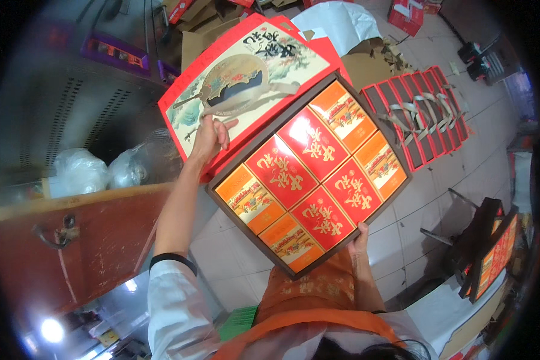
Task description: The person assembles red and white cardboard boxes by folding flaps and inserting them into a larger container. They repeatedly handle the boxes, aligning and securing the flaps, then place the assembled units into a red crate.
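My right hand (359, 242) grips the lower right edge of a dark brown tray (250, 233). Red small boxes (314, 144) with gold lettering fill its middle, flanked by orange small boxes (291, 243) at both ends. The tray is tilted in front of my body. Beyond it, partly covered by it, is a red gift box (189, 75) with a painted fan and landscape on its cream top. My left hand (211, 137) is at its near left side, thumb and index finger closed on the end of the box's pale ribbon handle (252, 101), other fingers loosely bent.
Several red-edged brown boxes (414, 117) with pale ribbons stand in a row at right. Another filled tray (495, 258) leans at the far right near a dark stool (483, 234). A wooden drawer front (72, 252) and plastic bags (81, 173) are at left. Cardboard (366, 63) lies behind.
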`<state>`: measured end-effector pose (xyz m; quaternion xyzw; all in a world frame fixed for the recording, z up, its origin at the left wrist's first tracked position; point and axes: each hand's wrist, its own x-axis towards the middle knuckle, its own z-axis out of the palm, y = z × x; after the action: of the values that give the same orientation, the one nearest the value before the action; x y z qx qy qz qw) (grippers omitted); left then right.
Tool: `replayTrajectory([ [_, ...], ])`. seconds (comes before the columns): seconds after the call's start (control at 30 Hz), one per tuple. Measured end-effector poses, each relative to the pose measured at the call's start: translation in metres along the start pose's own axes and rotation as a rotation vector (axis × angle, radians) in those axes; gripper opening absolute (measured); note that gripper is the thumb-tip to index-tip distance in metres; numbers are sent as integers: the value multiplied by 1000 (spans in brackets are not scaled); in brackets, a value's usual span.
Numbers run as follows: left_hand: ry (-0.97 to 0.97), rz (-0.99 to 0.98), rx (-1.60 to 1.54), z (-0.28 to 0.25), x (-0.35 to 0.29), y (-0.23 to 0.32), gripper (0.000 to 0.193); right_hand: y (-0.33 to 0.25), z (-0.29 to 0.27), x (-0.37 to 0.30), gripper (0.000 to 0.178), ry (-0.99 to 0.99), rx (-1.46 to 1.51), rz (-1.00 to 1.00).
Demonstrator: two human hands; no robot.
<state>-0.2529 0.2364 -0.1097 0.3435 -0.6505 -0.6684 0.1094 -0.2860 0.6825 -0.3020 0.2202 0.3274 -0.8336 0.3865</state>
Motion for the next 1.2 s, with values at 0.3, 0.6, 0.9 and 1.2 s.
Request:
replayTrajectory([
  [0.3, -34, -38, 207, 8, 4, -33, 66, -21, 30, -19, 64, -45, 74, 204],
  [0.6, 59, 79, 13, 35, -24, -51, 59, -150, 86, -20, 41, -442, -1178, 783],
  [0.9, 50, 326, 207, 37, -32, -48, 33, -212, 310, 181, 63, -427, -1421, -461],
  [1.2, 723, -45, -409, -6, -108, -74, 56, -164, 309, 269, 68, -315, -1183, 133],
])
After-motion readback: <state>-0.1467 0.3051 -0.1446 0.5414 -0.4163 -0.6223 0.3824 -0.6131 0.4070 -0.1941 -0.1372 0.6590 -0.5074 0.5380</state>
